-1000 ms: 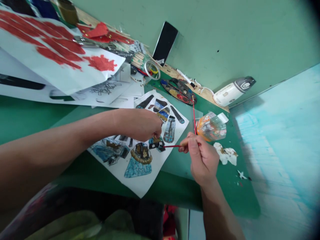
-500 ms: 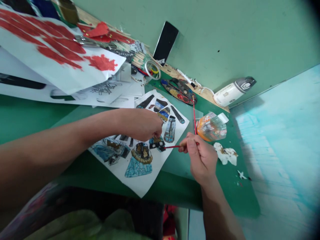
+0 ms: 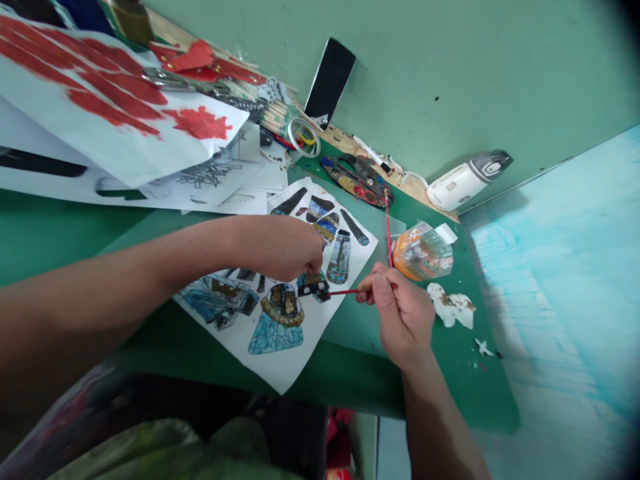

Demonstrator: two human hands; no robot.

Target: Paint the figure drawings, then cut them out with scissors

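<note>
Your right hand (image 3: pixel 404 317), forearm rising from five o'clock, has its fingers closed round the red paintbrush (image 3: pixel 345 292), nearly level over the paper (image 3: pixel 287 370), tip toward nine. Your left hand (image 3: pixel 287 247) reaches in from nine, fingers curled down; whether they grip, I cannot tell.

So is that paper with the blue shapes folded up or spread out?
Spread out: the paper lies open, painted shapes facing up, with no fold seen across what shows. The left hand hides part of it.

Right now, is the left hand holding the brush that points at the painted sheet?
No, the right hand grips the red brush that points at the painted sheet.
</note>
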